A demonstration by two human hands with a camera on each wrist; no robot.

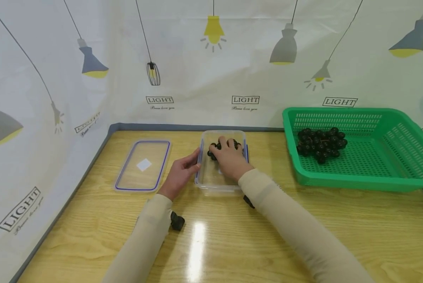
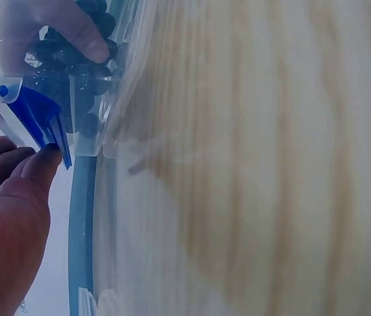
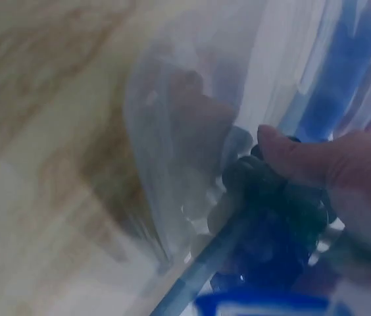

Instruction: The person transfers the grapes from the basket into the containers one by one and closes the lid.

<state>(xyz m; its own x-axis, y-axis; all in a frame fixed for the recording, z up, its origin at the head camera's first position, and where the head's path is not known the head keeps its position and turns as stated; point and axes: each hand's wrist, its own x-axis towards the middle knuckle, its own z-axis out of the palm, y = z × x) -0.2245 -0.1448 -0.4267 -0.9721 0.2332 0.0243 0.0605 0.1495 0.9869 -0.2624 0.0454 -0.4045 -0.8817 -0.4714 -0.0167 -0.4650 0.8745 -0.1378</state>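
Two hands, apart from each other. Right hand (image 1: 230, 159) curled over dark grapes (image 1: 212, 153), thumb against them — bunch inside a clear box (image 1: 207, 177) on the wooden table (image 1: 240, 247). Left hand (image 1: 179, 175) beside the box's left wall, fingers loosely extended, a fingertip at the blue clip (image 2: 39, 117). Blue-edged lid (image 1: 135, 176) lies left; green basket (image 1: 367, 181) right — another bunch (image 1: 319, 144) inside.

2 bunches (image 1: 321, 144) (grapes) | 1 container (image 1: 208, 173) | 1 lid (image 1: 144, 177) | 1 basket (image 1: 360, 181)

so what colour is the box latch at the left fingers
Blue; the latch shows best in the left wrist view.
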